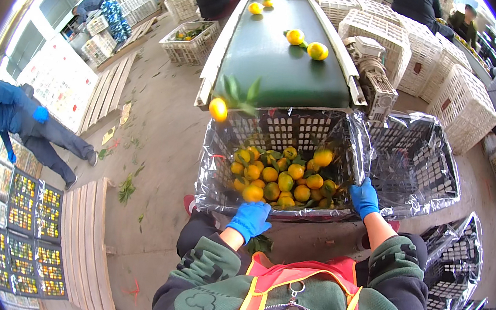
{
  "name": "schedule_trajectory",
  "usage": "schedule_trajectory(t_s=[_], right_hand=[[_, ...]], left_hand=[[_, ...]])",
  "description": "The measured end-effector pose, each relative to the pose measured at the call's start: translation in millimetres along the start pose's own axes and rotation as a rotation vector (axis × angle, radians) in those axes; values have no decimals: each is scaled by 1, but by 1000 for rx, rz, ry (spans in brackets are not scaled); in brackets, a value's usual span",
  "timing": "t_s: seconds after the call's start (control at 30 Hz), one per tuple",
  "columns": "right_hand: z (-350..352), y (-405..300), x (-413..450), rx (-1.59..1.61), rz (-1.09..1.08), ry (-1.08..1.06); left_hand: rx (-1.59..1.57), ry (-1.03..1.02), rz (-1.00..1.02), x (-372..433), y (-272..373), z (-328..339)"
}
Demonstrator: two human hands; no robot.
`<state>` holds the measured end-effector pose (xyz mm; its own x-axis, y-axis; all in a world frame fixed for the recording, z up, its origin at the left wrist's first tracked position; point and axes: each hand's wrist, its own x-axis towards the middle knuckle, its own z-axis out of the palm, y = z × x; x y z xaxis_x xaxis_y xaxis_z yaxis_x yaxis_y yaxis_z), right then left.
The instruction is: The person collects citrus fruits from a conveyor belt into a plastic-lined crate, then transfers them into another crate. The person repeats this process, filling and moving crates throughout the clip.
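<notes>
A black plastic crate lined with clear film [269,210] stands at the end of a green conveyor belt [280,76], partly filled with orange and green citrus fruits [286,182]. My left hand [250,221], in a blue glove, rests at the crate's near rim; its fingertips reach the film edge. My right hand [364,197], also gloved in blue, grips the crate's right rim beside a second lined crate [416,169]. One citrus fruit with leaves [218,109] is blurred at the belt's left corner, above the crate's rim. Two fruits [317,51] lie farther up the belt.
A motor [375,84] juts out beside the belt's right end. White plastic crates [464,108] stand at the right, lined black crates [455,270] at the lower right. Wooden pallets [86,247] lie at the left, where a person [27,116] is walking. Other people are farther back.
</notes>
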<state>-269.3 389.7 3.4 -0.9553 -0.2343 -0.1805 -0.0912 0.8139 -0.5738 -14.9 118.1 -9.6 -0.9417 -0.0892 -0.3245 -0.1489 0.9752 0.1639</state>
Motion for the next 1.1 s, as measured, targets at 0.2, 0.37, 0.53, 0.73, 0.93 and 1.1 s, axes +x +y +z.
schedule_trajectory(t_s=[0.2,0.37,0.53,0.73,0.93,1.1], right_hand=[[-1,1,0,25,26,-16],[-1,0,1,34,49,-13],[-1,1,0,39,30,-5],[-1,1,1,57,20,-1],[-16,-12,-13,38,36,1],[-17,-4,-16,61,-75,-10]], left_hand=[[-72,-40,-122,-9,9,-24],[-88,-74,-146,-12,16,-33],[-93,-124,-212,-10,16,-33],[-152,24,125,2,-3,-54],[-285,449,308,23,-23,-54],[-256,224,290,36,-16,-38]])
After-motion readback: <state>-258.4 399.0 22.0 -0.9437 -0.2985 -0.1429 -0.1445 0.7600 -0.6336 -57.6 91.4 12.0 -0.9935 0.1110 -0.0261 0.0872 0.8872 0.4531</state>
